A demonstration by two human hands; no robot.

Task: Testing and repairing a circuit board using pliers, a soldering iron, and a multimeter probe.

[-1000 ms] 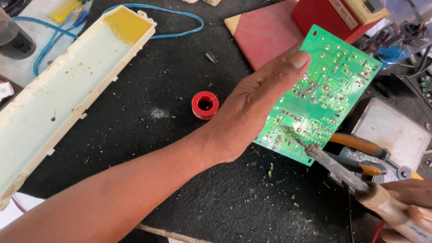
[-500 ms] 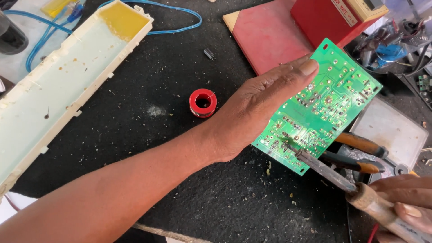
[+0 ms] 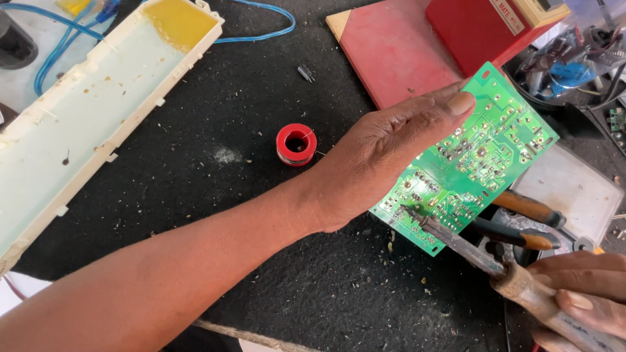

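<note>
My left hand grips a green circuit board by its left edge, solder side up and tilted over the black mat. My right hand at the lower right holds a soldering iron by its brown wooden handle. The iron's dark metal tip touches the board near its lower left corner. A red spool of solder wire lies on the mat just left of my left wrist.
A long cream plastic housing lies at the left beside a blue cable. A red board and a red box sit at the top. Pliers with orange handles and a white tray are under the board.
The circuit board and my left hand shifted slightly left and down in view. The iron tip stays on the board's lower left area.
</note>
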